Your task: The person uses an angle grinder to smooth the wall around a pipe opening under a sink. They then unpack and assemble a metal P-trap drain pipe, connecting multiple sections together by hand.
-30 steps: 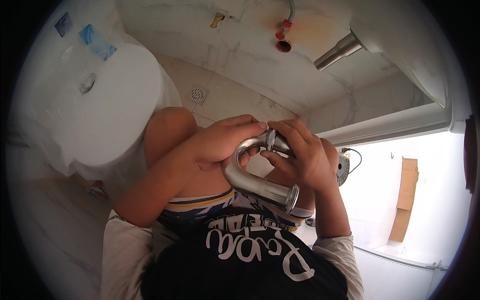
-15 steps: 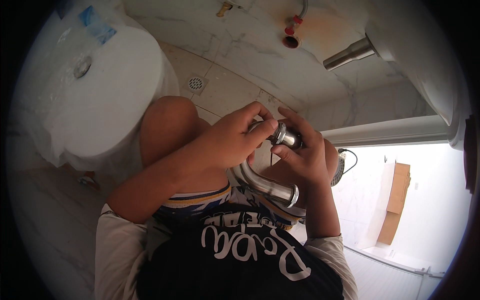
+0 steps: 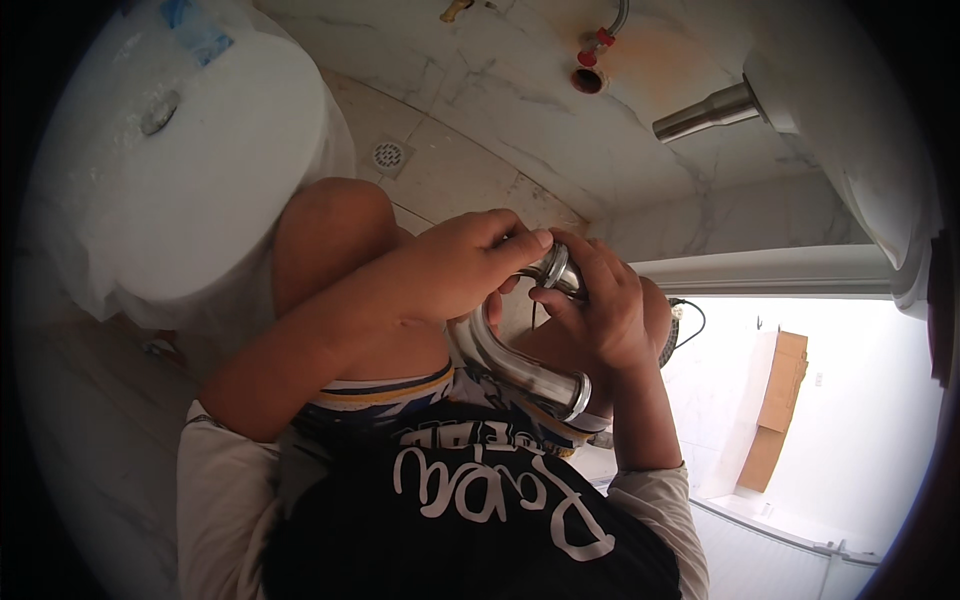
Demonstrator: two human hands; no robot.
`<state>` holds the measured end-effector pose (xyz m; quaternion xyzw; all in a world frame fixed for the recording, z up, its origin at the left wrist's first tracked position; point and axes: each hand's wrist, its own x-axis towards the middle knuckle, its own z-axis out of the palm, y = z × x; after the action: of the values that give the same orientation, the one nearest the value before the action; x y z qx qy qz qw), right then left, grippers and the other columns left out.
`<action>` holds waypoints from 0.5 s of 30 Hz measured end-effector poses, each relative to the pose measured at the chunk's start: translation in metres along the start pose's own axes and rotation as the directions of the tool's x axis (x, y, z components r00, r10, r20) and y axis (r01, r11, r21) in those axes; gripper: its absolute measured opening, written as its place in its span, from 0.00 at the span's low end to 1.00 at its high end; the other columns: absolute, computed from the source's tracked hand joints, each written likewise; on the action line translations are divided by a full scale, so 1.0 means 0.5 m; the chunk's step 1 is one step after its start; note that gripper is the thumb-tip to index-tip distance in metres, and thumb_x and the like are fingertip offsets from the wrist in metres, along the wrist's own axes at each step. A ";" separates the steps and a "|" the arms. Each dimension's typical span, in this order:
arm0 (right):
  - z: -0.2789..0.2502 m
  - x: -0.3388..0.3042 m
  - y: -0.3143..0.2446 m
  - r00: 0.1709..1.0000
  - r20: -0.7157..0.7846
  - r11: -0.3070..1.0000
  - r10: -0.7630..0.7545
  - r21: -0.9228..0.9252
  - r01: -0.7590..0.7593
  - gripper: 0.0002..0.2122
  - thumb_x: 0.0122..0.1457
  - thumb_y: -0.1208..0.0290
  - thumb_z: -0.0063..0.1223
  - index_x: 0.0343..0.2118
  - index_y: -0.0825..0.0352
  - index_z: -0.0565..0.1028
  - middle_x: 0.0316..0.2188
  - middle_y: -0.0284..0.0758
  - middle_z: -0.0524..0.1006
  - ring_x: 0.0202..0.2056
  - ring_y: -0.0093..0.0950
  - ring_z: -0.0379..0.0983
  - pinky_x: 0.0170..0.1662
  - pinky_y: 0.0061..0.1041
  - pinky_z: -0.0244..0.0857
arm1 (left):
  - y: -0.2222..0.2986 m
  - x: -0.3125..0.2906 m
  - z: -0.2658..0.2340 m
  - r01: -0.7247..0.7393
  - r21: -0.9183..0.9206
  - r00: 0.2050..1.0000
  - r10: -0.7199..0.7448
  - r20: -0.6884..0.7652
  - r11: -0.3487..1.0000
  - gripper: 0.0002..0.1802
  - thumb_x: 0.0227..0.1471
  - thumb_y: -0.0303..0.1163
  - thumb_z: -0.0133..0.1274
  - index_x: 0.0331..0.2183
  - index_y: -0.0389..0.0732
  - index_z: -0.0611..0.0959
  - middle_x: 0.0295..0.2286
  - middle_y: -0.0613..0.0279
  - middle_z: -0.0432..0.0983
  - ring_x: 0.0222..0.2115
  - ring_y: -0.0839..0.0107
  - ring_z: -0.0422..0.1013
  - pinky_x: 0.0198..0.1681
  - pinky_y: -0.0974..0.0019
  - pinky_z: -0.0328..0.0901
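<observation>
A shiny chrome drain trap pipe (image 3: pixel 528 372) with a U-shaped bend lies across my lap, its flanged end pointing to the lower right. My left hand (image 3: pixel 462 262) is closed around its upper part, thumb pressed along the top and fingers curled beneath, partly hidden. Thumb and fingers of my right hand (image 3: pixel 612 312) grip the ringed coupling nut (image 3: pixel 557 268) and the short straight piece at the pipe's upper end. Both hands meet there, close together above my knees.
On the left stands a white toilet (image 3: pixel 240 170) wrapped in plastic. A floor drain (image 3: pixel 388 157) lies beyond my knee. A metal tailpiece (image 3: pixel 705 112) juts from the white basin (image 3: pixel 840 130), near a wall hole (image 3: pixel 588 80). Cardboard (image 3: pixel 777 410) lies past the doorway at right.
My view has shifted slightly. My right hand has turned a little around the coupling, its fingers now more closed. My left hand keeps its hold on the pipe.
</observation>
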<state>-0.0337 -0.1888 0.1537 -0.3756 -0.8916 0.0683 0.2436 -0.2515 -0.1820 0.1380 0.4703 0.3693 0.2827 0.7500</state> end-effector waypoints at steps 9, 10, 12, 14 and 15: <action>-0.034 0.035 0.001 0.930 0.298 0.899 0.214 0.313 -0.307 0.25 0.52 0.66 0.68 0.50 0.72 0.73 0.36 0.40 0.79 0.35 0.28 0.76 0.36 0.26 0.70 | -0.028 0.010 0.017 -0.278 0.279 0.942 0.318 -0.106 0.919 0.19 0.65 0.44 0.47 0.39 0.35 0.73 0.18 0.66 0.70 0.15 0.80 0.69 0.18 0.73 0.67; -0.038 0.040 0.006 0.917 0.341 0.876 0.206 0.353 -0.328 0.24 0.52 0.68 0.68 0.50 0.73 0.73 0.35 0.40 0.80 0.34 0.26 0.76 0.36 0.25 0.69 | -0.028 0.011 0.019 -0.353 0.334 0.910 0.404 -0.095 0.874 0.19 0.65 0.44 0.47 0.39 0.35 0.73 0.18 0.66 0.70 0.15 0.80 0.69 0.19 0.73 0.67; -0.042 0.047 0.015 0.898 0.400 0.858 0.183 0.381 -0.345 0.24 0.53 0.69 0.68 0.51 0.73 0.74 0.35 0.38 0.80 0.33 0.23 0.75 0.35 0.24 0.69 | -0.024 0.013 0.018 -0.367 0.369 0.902 0.424 -0.086 0.854 0.19 0.65 0.44 0.47 0.39 0.35 0.73 0.17 0.67 0.69 0.15 0.80 0.69 0.19 0.73 0.67; -0.040 0.043 0.018 0.883 0.435 0.860 0.176 0.368 -0.352 0.24 0.54 0.68 0.67 0.51 0.73 0.74 0.33 0.37 0.81 0.31 0.21 0.75 0.34 0.23 0.69 | -0.021 0.009 0.015 -0.233 0.329 0.957 0.275 -0.087 0.915 0.18 0.65 0.44 0.47 0.39 0.36 0.73 0.16 0.69 0.68 0.15 0.80 0.69 0.19 0.73 0.67; -0.034 0.039 0.016 0.886 0.418 0.876 0.201 0.328 -0.354 0.24 0.54 0.66 0.68 0.50 0.72 0.74 0.30 0.36 0.80 0.28 0.23 0.76 0.32 0.23 0.68 | -0.018 0.007 0.014 -0.206 0.297 0.968 0.238 -0.077 0.932 0.18 0.66 0.44 0.47 0.39 0.35 0.73 0.16 0.69 0.68 0.15 0.80 0.69 0.19 0.73 0.67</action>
<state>-0.0320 -0.1706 0.1733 -0.4250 -0.8242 0.3515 0.1287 -0.2431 -0.1863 0.1305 0.5963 0.3920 0.3350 0.6152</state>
